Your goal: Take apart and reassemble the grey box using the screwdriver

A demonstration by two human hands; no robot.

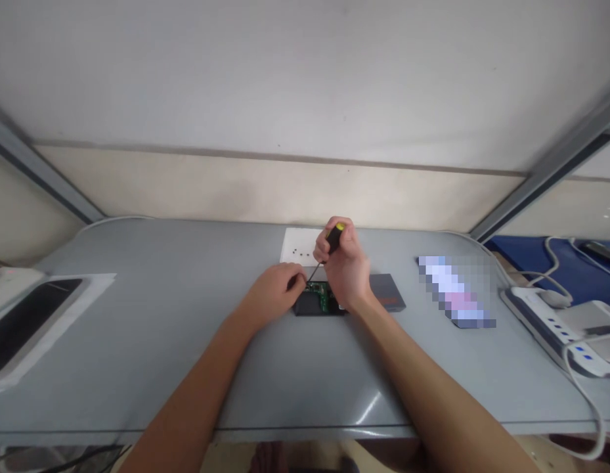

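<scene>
My right hand [348, 270] is closed around the black and yellow handle of a screwdriver [334, 238]. Its thin shaft slants down and left to a green circuit board [324, 301] in an open black casing [309, 306]. At the casing's upper left corner, my left hand [270, 292] grips the edge, its fingers curled close to the screwdriver's tip. The tip itself is partly hidden by those fingers. Beyond the casing lies a white paper sheet [291, 242] with several tiny dark pieces, apparently screws. A dark grey box or cover [387, 292] sits to the right, partly behind my right wrist.
A blurred-out, phone-shaped object [455, 292] rests on the grey table [161, 328]. A white power strip [555, 328] with cables stands at the right edge. To the left is a black-screened device [33, 322] on white paper. A wall [285, 190] closes off the back.
</scene>
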